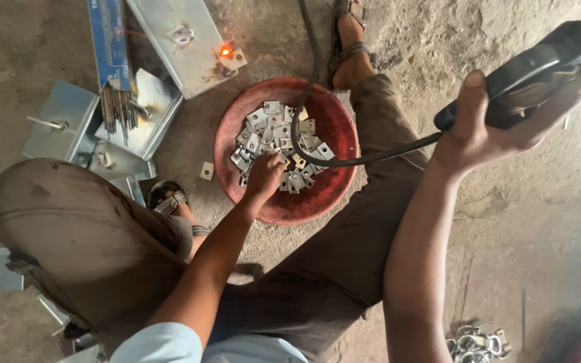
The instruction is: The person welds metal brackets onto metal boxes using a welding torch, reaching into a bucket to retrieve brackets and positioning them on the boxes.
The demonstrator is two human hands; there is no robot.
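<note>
I squat over a round red bowl [334, 128] on the concrete floor, filled with several small square metal plates [274, 138]. My left hand [263, 176] reaches into the bowl, its fingers closed around the plates at the near edge of the pile. My right hand [479, 134] is raised at the upper right, gripping the black handle of a welding holder [532, 77]. Its black cable [344, 160] loops from the handle across the bowl and up past my foot.
A grey sheet-metal box [176, 40] lies at the top with a glowing orange weld spot [225, 51] on a small plate. A blue packet of welding rods [112, 60] rests on other metal pieces [68, 124]. One loose plate [206, 171] lies left of the bowl. Metal rings [475, 339] sit at bottom right.
</note>
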